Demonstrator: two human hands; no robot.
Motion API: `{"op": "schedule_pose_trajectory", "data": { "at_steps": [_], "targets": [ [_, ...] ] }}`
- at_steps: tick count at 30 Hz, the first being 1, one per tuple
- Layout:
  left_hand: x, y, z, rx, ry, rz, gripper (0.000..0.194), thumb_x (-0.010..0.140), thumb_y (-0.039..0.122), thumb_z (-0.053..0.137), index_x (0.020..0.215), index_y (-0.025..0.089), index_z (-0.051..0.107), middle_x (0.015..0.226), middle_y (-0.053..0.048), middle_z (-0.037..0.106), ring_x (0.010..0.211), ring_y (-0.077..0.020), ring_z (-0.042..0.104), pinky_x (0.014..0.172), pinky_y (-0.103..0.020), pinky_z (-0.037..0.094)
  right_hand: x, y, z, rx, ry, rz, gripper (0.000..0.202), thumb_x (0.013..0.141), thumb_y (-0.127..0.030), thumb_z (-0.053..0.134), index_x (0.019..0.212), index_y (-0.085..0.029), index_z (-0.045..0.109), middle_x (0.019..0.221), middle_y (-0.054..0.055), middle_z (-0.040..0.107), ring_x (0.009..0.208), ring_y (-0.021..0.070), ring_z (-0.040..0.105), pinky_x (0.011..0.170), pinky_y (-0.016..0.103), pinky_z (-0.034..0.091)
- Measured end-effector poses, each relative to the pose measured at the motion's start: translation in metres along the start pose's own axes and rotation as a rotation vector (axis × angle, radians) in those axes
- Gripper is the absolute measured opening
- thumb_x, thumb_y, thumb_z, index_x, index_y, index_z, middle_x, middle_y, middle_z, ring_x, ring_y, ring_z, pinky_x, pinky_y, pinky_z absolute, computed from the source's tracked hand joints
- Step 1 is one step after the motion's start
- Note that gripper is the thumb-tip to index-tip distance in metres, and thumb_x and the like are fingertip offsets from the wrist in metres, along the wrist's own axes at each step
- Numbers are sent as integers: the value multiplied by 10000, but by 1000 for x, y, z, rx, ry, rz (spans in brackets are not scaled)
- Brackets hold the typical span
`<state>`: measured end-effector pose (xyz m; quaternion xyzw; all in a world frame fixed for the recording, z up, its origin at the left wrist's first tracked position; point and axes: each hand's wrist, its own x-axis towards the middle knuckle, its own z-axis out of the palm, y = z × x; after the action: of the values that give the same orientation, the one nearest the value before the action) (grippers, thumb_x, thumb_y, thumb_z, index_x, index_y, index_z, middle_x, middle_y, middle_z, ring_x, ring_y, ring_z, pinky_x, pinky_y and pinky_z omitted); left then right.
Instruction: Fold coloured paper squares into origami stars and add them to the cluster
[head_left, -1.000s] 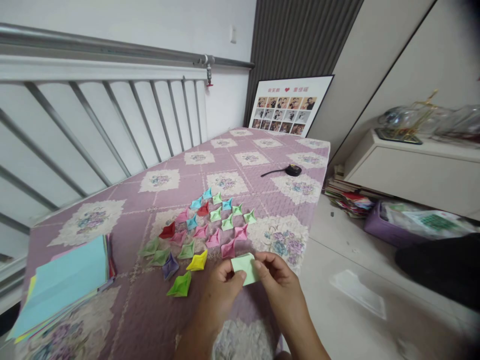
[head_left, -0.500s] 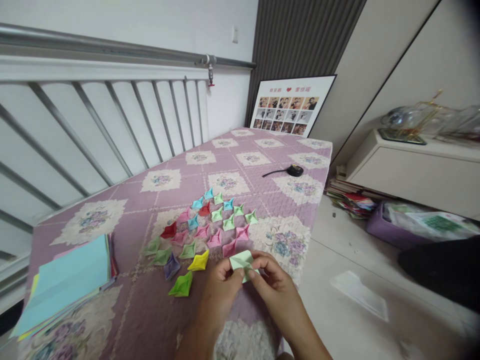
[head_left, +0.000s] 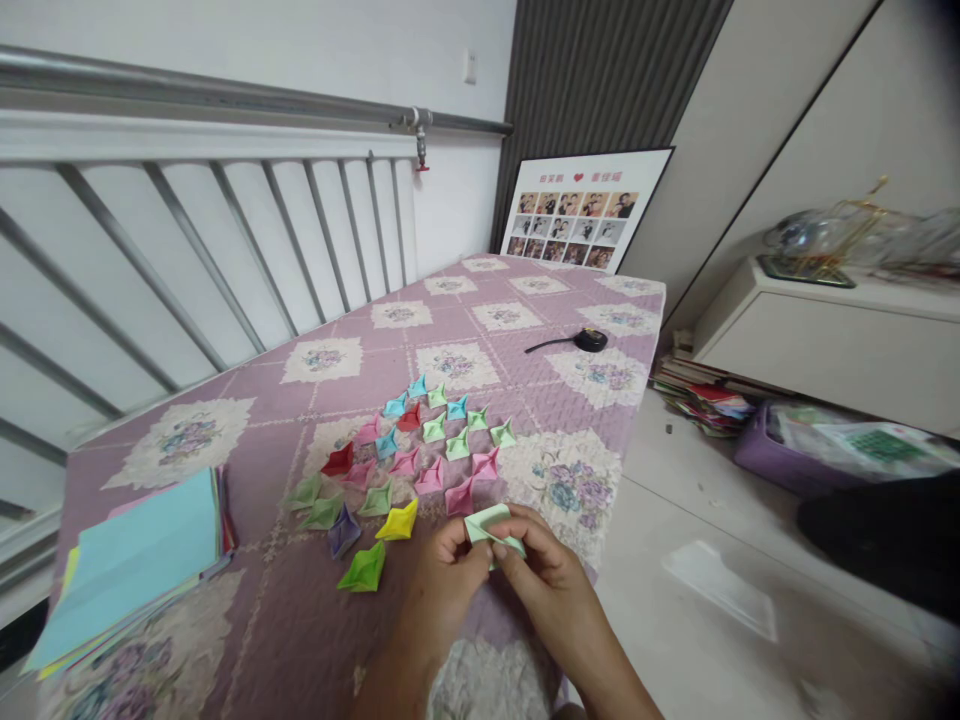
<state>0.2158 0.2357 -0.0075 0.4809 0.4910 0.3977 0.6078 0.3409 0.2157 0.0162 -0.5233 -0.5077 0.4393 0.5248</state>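
Observation:
A small pale green piece of folded paper [head_left: 486, 520] is held between my two hands above the table's near edge. My left hand [head_left: 454, 570] pinches its left side, thumb in front. My right hand [head_left: 544, 560] grips the right side, with fingertips bent over the paper's face and the thumb close to the left one. The fingers cover part of the paper. Just beyond are several folded paper boats in rows, among them a pink boat [head_left: 459, 495], a yellow boat [head_left: 397, 520] and a bright green boat [head_left: 363, 568].
A stack of coloured paper sheets [head_left: 142, 540], light blue on top, lies at the left on the floral tablecloth [head_left: 262, 540]. A black tape measure [head_left: 590, 340] rests farther back. Behind stands a photo board [head_left: 577, 210]; a radiator [head_left: 225, 250] runs along the left wall.
The pale green paper has been turned and folded over somewhat, showing a narrower shape. My right fingers have moved over its face. The boats and the sheets have stayed put.

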Motion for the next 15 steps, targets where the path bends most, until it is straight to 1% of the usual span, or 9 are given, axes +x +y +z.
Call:
{"op": "schedule_pose_trajectory", "data": {
  "at_steps": [3,6,9,11,13,15],
  "targets": [
    [0,3,0,-57,13,4,258,757,315,592,956,191,700,778,5,660,769,-167,578,706,-244,434,-1,-1,0,-8,-34,-4,186,779,-428,661,832,-253,692,1055,65,622,1013,235,578,845,316,464],
    [0,8,0,-128,8,14,244,754,325,622,942,193,704,822,-7,679,803,-180,595,780,-277,448,-3,-3,-2,-13,-96,-18,161,808,-398,642,882,-258,673,1024,42,626,976,214,587,848,297,446],
    [-1,13,0,-150,9,16,237,744,326,653,930,187,704,846,-15,687,853,-196,607,823,-291,447,-3,-6,-3,16,-149,-21,196,827,-423,615,935,-265,660,981,22,623,934,204,587,827,286,435],
    [-1,14,0,-124,22,10,237,740,330,662,919,179,702,814,-13,683,856,-203,610,810,-287,449,-3,-8,-3,33,-143,-7,232,849,-460,572,912,-257,664,931,17,623,898,199,576,807,283,429],
    [-1,12,0,-90,35,25,229,745,338,662,900,174,697,793,-12,678,835,-201,608,791,-283,451,-2,-8,-2,42,-105,39,267,864,-473,545,828,-236,662,838,8,613,826,185,553,771,276,421],
    [-1,9,1,-69,40,53,216,748,348,663,867,169,689,794,-15,677,820,-199,603,789,-285,452,-1,-7,-1,52,-68,91,273,848,-463,576,751,-216,644,771,-1,594,773,170,525,740,267,410]
  ]
}}
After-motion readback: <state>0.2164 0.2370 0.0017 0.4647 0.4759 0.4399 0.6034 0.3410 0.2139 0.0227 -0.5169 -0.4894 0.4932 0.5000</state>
